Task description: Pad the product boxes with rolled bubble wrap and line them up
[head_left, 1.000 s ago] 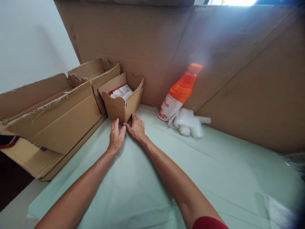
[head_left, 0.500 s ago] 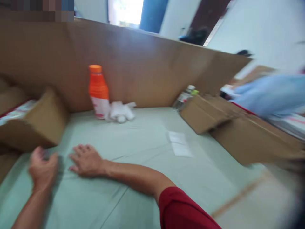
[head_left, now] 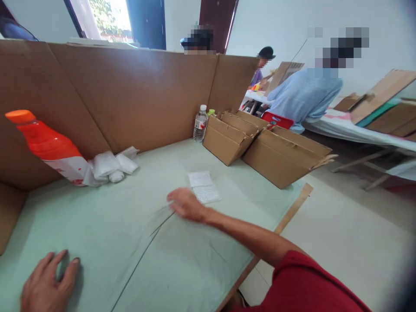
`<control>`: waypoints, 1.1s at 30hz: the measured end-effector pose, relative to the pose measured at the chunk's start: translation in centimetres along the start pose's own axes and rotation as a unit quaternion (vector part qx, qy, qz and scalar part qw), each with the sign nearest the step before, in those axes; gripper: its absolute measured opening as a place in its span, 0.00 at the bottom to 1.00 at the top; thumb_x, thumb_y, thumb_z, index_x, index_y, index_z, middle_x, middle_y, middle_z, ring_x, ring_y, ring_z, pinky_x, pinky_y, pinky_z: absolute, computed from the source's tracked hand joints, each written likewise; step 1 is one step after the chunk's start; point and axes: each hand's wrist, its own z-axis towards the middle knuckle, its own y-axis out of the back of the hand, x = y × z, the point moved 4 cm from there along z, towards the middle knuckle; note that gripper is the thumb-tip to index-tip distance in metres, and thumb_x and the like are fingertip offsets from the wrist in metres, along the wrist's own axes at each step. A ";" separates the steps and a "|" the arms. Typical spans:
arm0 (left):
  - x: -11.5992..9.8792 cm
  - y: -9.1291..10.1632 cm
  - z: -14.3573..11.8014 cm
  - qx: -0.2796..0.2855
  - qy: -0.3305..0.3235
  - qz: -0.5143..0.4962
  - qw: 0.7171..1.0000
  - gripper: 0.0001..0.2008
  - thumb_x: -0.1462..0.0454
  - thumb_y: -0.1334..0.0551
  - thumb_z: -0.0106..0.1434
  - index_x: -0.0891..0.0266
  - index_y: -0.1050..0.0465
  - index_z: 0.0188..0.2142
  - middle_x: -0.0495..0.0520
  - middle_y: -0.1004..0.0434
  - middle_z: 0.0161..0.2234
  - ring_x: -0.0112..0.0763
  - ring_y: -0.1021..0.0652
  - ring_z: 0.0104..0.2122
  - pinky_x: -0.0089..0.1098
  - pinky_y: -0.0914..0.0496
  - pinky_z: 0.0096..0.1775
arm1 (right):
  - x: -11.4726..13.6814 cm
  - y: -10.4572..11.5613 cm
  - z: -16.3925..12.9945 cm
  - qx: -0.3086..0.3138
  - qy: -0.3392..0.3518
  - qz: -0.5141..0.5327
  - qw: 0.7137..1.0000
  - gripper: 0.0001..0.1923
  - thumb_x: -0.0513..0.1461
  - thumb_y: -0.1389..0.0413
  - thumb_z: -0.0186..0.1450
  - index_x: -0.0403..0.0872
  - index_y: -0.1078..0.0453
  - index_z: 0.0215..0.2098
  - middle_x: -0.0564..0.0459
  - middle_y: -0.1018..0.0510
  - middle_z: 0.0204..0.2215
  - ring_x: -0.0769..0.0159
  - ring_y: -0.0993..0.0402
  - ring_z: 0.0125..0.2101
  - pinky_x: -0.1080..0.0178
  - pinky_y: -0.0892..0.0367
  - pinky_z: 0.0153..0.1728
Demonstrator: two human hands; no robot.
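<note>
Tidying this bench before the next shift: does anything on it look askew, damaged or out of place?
The green table cover is rucked into creases beside the right hand. The cardboard boxes at the far right have ragged, torn flaps. The orange bottle appears to tilt, though lens distortion may cause that. Nothing looks spilled.

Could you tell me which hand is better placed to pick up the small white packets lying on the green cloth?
Right, likely: the right hand lies flat beside the white packets, while the left hand rests far off.

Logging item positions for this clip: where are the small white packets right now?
In the head view, the small white packets lie flat on the green table cover, just beyond the right hand, before the cardboard boxes.
</note>
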 end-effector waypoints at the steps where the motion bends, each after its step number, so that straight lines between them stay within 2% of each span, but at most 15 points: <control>1: -1.4 -0.7 -1.1 -0.001 -0.014 0.023 1.000 0.27 0.43 0.45 0.60 0.61 0.27 0.46 0.67 0.31 0.62 0.68 0.32 0.63 0.64 0.39 0.62 | -3.0 2.6 0.1 -0.032 -0.057 0.001 0.998 0.10 0.37 0.44 0.67 0.49 0.23 0.45 0.48 0.16 0.45 0.59 0.22 0.48 0.54 0.31 0.52; 3: -4.7 -2.0 -3.4 -0.007 -0.056 0.042 0.998 0.27 0.44 0.47 0.63 0.62 0.26 0.47 0.68 0.30 0.61 0.64 0.30 0.62 0.60 0.36 0.61 | -8.0 7.9 0.1 -0.091 -0.133 -0.030 0.986 0.10 0.36 0.44 0.66 0.49 0.23 0.44 0.46 0.17 0.47 0.56 0.23 0.50 0.51 0.32 0.55; 5: -8.2 -3.0 -5.4 -0.016 -0.103 0.029 0.994 0.24 0.48 0.47 0.65 0.61 0.26 0.49 0.67 0.28 0.59 0.60 0.29 0.61 0.58 0.34 0.60 | -11.5 13.0 0.0 -0.136 -0.184 -0.096 0.969 0.11 0.35 0.44 0.65 0.47 0.23 0.44 0.43 0.19 0.50 0.53 0.25 0.53 0.49 0.35 0.56; 8: -12.5 -4.2 -7.4 -0.032 -0.172 0.015 0.985 0.20 0.54 0.46 0.67 0.61 0.26 0.51 0.67 0.26 0.58 0.56 0.28 0.60 0.55 0.32 0.59 | -14.1 18.6 0.1 -0.164 -0.226 -0.220 0.935 0.18 0.38 0.43 0.65 0.45 0.27 0.52 0.39 0.28 0.61 0.49 0.34 0.61 0.46 0.41 0.59; 10: -14.1 -4.6 -8.0 -0.047 -0.199 0.018 0.979 0.18 0.57 0.45 0.68 0.61 0.26 0.52 0.66 0.25 0.58 0.53 0.27 0.59 0.53 0.31 0.59 | -14.9 20.9 0.3 -0.161 -0.262 -0.294 0.905 0.26 0.41 0.43 0.66 0.40 0.33 0.61 0.34 0.34 0.65 0.46 0.40 0.63 0.46 0.44 0.58; 11: -14.6 -4.7 -8.1 -0.053 -0.206 0.022 0.977 0.17 0.59 0.45 0.68 0.61 0.26 0.53 0.66 0.25 0.58 0.52 0.27 0.59 0.52 0.31 0.58 | -15.1 21.6 0.5 -0.154 -0.276 -0.322 0.892 0.28 0.42 0.44 0.68 0.38 0.35 0.63 0.32 0.35 0.65 0.46 0.41 0.63 0.46 0.45 0.58; 14: -15.1 -4.6 -8.2 -0.062 -0.212 0.033 0.975 0.16 0.61 0.44 0.69 0.61 0.26 0.53 0.65 0.25 0.57 0.50 0.26 0.59 0.52 0.30 0.57 | -14.9 22.5 1.4 -0.138 -0.256 -0.376 0.880 0.25 0.43 0.47 0.71 0.39 0.34 0.61 0.33 0.35 0.65 0.47 0.42 0.63 0.49 0.47 0.56; 16: -15.2 -4.4 -8.2 -0.060 -0.211 0.036 0.975 0.16 0.62 0.44 0.68 0.62 0.26 0.53 0.65 0.25 0.57 0.50 0.26 0.59 0.52 0.29 0.57 | -14.7 23.0 2.2 -0.148 -0.238 -0.406 0.870 0.26 0.43 0.47 0.70 0.39 0.37 0.63 0.33 0.36 0.65 0.48 0.44 0.64 0.49 0.47 0.55; 18: -15.4 -4.3 -8.2 -0.063 -0.209 0.038 0.975 0.16 0.62 0.44 0.68 0.63 0.25 0.52 0.65 0.24 0.57 0.51 0.26 0.59 0.53 0.29 0.56 | -15.6 23.9 3.1 -0.134 -0.283 -0.432 0.846 0.30 0.45 0.45 0.70 0.35 0.39 0.65 0.28 0.32 0.61 0.46 0.40 0.61 0.48 0.46 0.51; 20: -15.5 -4.2 -8.2 -0.069 -0.210 0.039 0.975 0.16 0.63 0.44 0.68 0.65 0.25 0.52 0.66 0.24 0.56 0.52 0.26 0.58 0.53 0.28 0.56 | -17.8 24.6 3.8 -0.050 -0.382 -0.423 0.820 0.28 0.46 0.43 0.70 0.33 0.33 0.60 0.26 0.24 0.52 0.46 0.32 0.53 0.50 0.45 0.44; 22: -15.6 -4.2 -8.2 -0.073 -0.206 0.039 0.975 0.16 0.63 0.44 0.68 0.65 0.25 0.51 0.66 0.24 0.56 0.51 0.25 0.57 0.54 0.28 0.56 | -20.1 25.0 4.1 0.057 -0.457 -0.372 0.805 0.21 0.44 0.42 0.69 0.36 0.25 0.52 0.28 0.21 0.46 0.50 0.28 0.44 0.53 0.45 0.38; 24: -15.6 -4.2 -8.1 -0.074 -0.198 0.035 0.977 0.15 0.63 0.44 0.68 0.64 0.25 0.51 0.65 0.23 0.56 0.51 0.25 0.57 0.54 0.28 0.56 | -21.4 24.9 4.3 0.113 -0.470 -0.319 0.815 0.16 0.42 0.43 0.70 0.39 0.21 0.48 0.32 0.19 0.46 0.55 0.27 0.39 0.56 0.44 0.34; 27: -15.4 -4.3 -8.1 -0.072 -0.186 0.019 0.980 0.15 0.63 0.43 0.67 0.62 0.24 0.51 0.63 0.23 0.56 0.50 0.26 0.58 0.53 0.29 0.57 | -20.9 24.5 4.6 0.110 -0.424 -0.308 0.844 0.15 0.40 0.45 0.70 0.41 0.20 0.49 0.35 0.18 0.45 0.57 0.27 0.35 0.58 0.42 0.33; 31: -15.1 -4.5 -8.2 -0.073 -0.182 -0.011 0.980 0.15 0.63 0.44 0.67 0.62 0.24 0.49 0.64 0.23 0.55 0.51 0.25 0.57 0.55 0.29 0.56 | -16.5 22.8 4.7 0.120 -0.326 -0.335 0.876 0.16 0.38 0.47 0.69 0.39 0.20 0.46 0.33 0.17 0.42 0.53 0.24 0.36 0.59 0.40 0.32; 33: -14.8 -4.6 -8.2 -0.076 -0.175 -0.027 0.981 0.15 0.61 0.44 0.67 0.62 0.23 0.49 0.65 0.23 0.55 0.52 0.25 0.57 0.55 0.29 0.56 | -14.0 21.6 4.6 0.134 -0.283 -0.328 0.892 0.15 0.40 0.47 0.69 0.43 0.19 0.45 0.38 0.16 0.43 0.55 0.23 0.38 0.60 0.39 0.35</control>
